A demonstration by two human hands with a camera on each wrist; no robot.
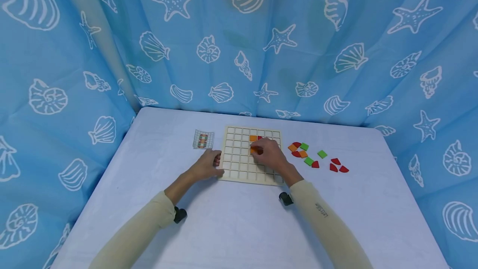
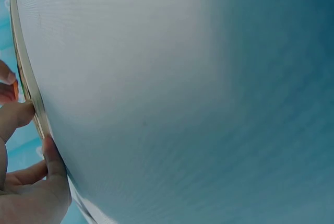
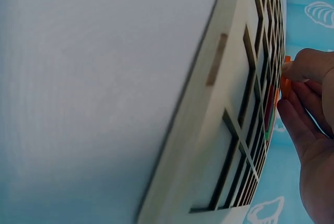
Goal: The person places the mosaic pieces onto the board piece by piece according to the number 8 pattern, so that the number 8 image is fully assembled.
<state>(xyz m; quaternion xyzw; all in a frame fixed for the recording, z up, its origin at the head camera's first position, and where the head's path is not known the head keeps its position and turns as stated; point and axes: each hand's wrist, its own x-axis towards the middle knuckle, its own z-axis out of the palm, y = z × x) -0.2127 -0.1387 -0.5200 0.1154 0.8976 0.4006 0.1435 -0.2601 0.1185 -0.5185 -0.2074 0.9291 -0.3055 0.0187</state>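
Note:
A pale wooden grid board (image 1: 234, 157) lies on the table in front of me. My left hand (image 1: 206, 165) rests against its left edge, with thumb and forefinger spread along the rim; the left wrist view shows those fingertips touching the edge. Over the board's middle, my right hand (image 1: 269, 152) pinches an orange tile (image 3: 286, 82) between thumb and fingers. An orange square (image 1: 253, 138) sits in a cell beyond it, beside a red piece (image 1: 259, 138). More coloured pieces on the board are partly hidden by my right hand; the right wrist view shows a green edge among them.
A small pattern card (image 1: 203, 139) with a printed grid lies left of the board. To the right are loose orange squares, green squares (image 1: 322, 154) and red quarter-round pieces (image 1: 335, 161). A blue curtain (image 1: 239, 53) with shell prints hangs behind the white table (image 1: 239, 227).

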